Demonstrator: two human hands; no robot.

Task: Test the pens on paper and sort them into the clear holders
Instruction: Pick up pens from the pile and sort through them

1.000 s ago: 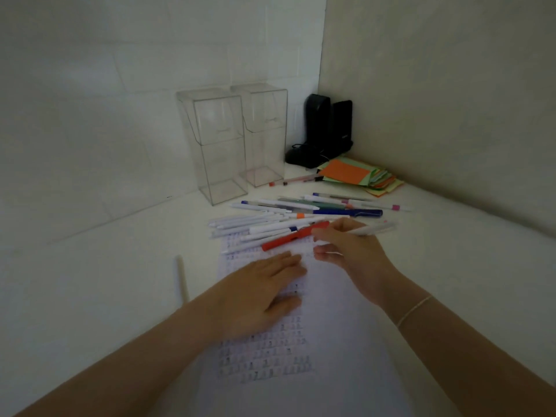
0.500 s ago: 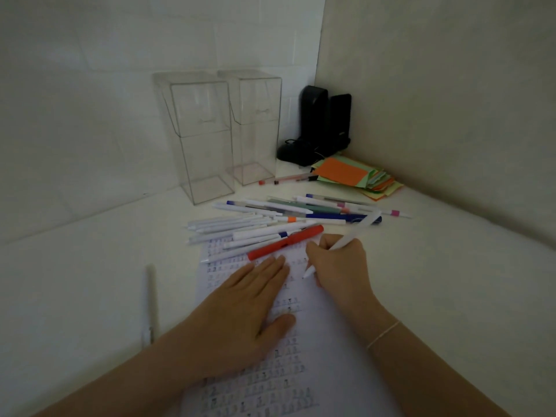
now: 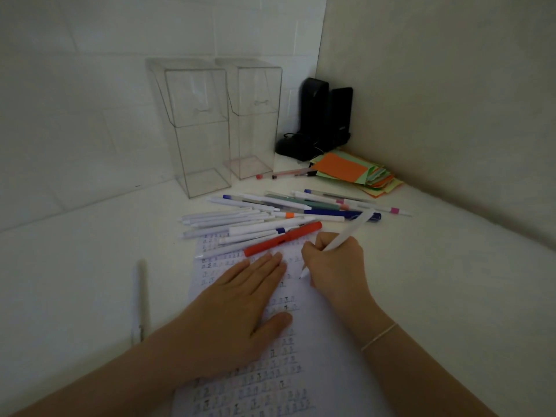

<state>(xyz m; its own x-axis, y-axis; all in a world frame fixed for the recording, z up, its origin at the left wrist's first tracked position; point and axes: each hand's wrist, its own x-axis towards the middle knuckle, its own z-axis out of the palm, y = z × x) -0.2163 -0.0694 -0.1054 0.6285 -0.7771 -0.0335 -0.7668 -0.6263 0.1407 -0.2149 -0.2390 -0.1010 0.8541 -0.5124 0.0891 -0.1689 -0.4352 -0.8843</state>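
Note:
A sheet of paper with rows of small printed marks lies in front of me. My left hand rests flat on it, fingers straight. My right hand grips a white pen in a writing hold, its tip touching the paper. A heap of several pens, mostly white, lies across the paper's far edge, with a red pen nearest my hands. Two tall clear holders, left one and right one, stand by the back wall with nothing visible inside.
A cream pen lies alone on the table to the left. A stack of coloured paper notes sits at the back right, black speakers in the corner behind it. Two thin pens lie near the right holder.
My right hand lifted the white pen from the heap, turned it into a writing hold and brought its tip down to the paper. My left hand stayed flat on the sheet.

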